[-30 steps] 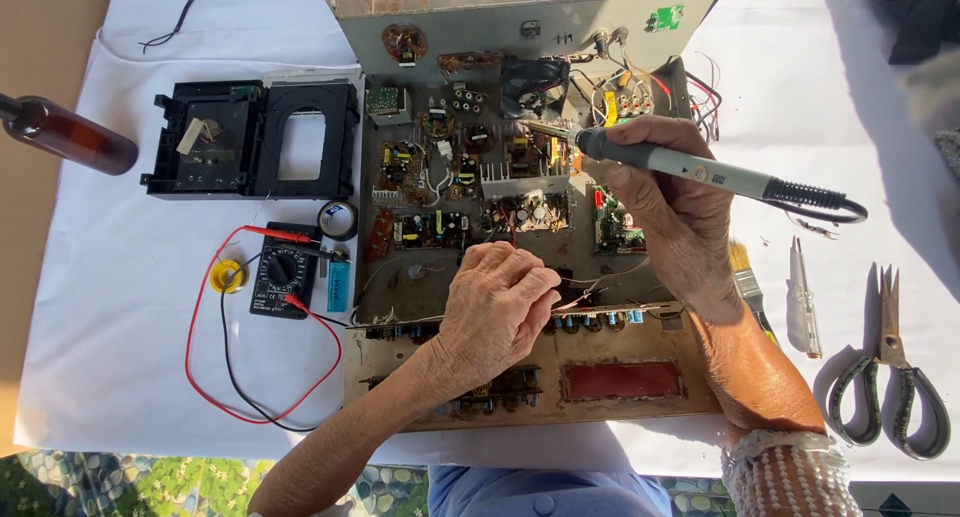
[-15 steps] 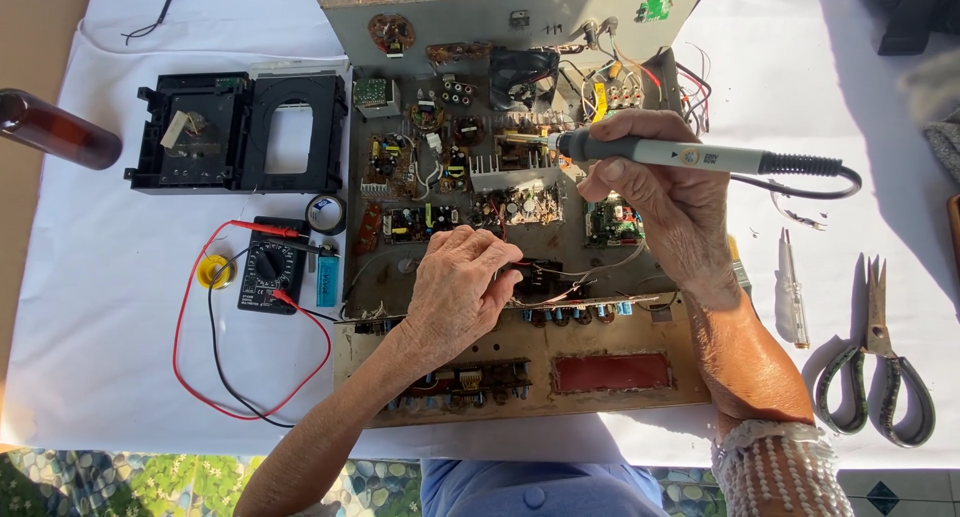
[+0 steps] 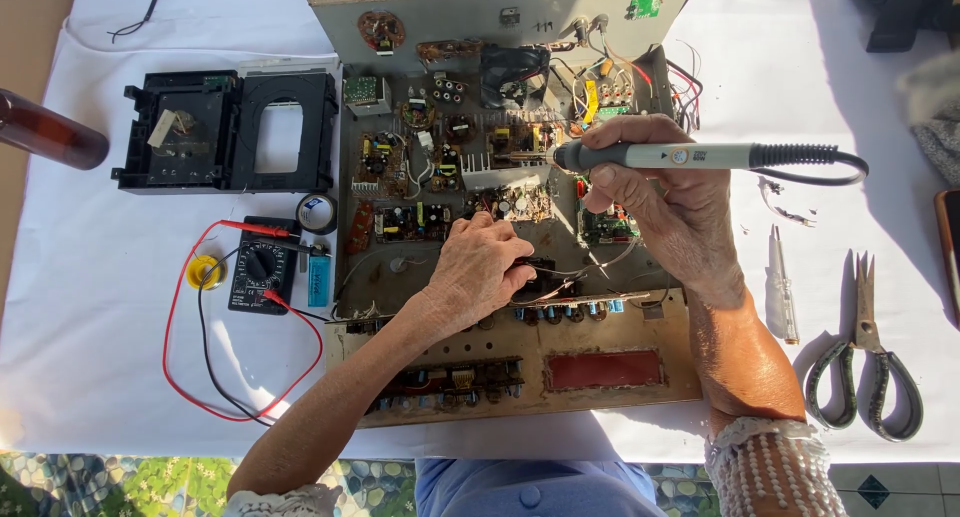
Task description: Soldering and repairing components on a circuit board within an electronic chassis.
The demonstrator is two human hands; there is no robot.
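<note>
An opened electronic chassis (image 3: 620, 372) full of circuit boards lies on a white cloth. My right hand (image 3: 665, 202) grips a grey soldering iron (image 3: 690, 157) with a black cord; its tip points left over the boards near the middle. My left hand (image 3: 480, 267) is curled over wires and a dark part in the chassis centre, fingers closed around them; what it pinches is partly hidden.
A black multimeter (image 3: 258, 267) with red and black leads, a solder spool (image 3: 204, 271) and a blue lighter (image 3: 318, 280) lie left. A black disc-drive frame (image 3: 230, 127) and brown bottle (image 3: 50, 132) sit farther left. Scissors (image 3: 868, 362) and a screwdriver (image 3: 782, 292) lie right.
The view shifted slightly. The soldering iron has levelled out and its tip moved left and up over the boards. My left hand stayed on the wires.
</note>
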